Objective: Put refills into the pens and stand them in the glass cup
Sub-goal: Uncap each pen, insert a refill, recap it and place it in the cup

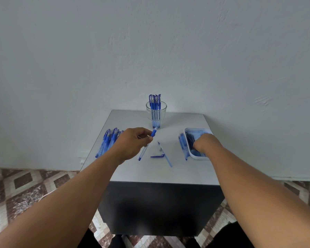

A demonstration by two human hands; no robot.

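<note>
A clear blue-gripped pen barrel (147,144) is pinched by the left hand (132,142); right hand (202,143) fingers hidden in the white refill tray (197,156) — can't tell. Few pens (155,104) stood in the glass cup (156,111) — a pile (108,140) left.

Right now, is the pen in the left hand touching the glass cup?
Cannot tell. In the head view the pen tip overlaps the base of the glass cup, but the left hand holds it nearer the camera, so contact or a gap isn't plain.

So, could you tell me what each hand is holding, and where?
The left hand pinches a pen barrel near its blue grip. The right hand reaches into the tray; its fingers are hidden.
</note>
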